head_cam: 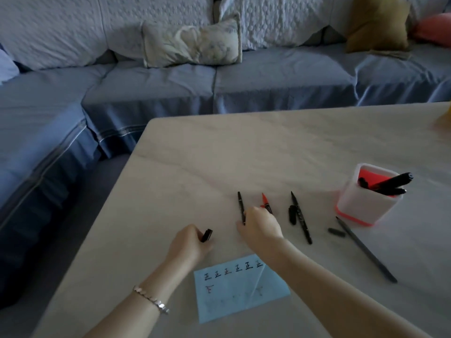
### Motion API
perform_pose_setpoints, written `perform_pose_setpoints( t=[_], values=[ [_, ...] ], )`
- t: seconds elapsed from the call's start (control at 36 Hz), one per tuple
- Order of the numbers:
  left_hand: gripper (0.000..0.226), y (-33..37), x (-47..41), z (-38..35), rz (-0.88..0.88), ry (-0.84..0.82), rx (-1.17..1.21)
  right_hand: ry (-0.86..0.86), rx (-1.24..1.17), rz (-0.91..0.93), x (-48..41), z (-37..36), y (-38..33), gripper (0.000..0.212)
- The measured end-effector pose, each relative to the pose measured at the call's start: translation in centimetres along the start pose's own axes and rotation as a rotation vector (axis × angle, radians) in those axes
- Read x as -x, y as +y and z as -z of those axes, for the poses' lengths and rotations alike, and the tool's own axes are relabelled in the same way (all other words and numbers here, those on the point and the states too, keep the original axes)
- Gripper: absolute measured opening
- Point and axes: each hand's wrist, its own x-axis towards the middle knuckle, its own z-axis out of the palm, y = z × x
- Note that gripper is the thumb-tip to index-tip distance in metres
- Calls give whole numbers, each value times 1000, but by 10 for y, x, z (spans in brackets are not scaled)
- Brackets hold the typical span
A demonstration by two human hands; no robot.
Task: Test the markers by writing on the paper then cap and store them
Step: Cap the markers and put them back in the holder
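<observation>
A light blue paper (240,292) with a row of written characters lies on the table near me. My left hand (188,245) is shut on a black cap (206,235). My right hand (260,226) rests on the table, its fingers at the lower end of a black marker (241,206), with a red marker (265,202) just right of it. Another uncapped black marker (301,218) lies further right with a loose black cap (292,215) beside it. A long grey pen (366,250) and another loose cap (336,232) lie at the right.
A white pen holder with a red base (361,206) stands at the right and holds black markers (388,184). The pale marble table (244,154) ends at the left and far side. A blue sofa (170,86) with cushions lies beyond.
</observation>
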Motion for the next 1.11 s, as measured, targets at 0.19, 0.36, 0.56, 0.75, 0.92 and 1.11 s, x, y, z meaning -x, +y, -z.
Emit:
perform_pose_setpoints(
  t=[0.19,0.36,0.56,0.75,0.92,1.11],
  values=[
    [22,-12,19,13,-49,36,354,-39,110,-113,-30,-13,-9,17],
    [19,1,35,16,-61,57,536,-81,-64,-99,-26,-8,-2,26],
    [10,21,53,9,-158,20,667,157,-829,8,24,45,1,26],
    [14,44,78,0,-345,23,652,217,-1186,-10,80,78,29,28],
    [22,60,91,-6,-402,-19,647,247,-1218,-7,93,76,49,27],
    [32,70,102,-4,-430,-24,637,225,-1212,29,98,72,54,24]
  ],
)
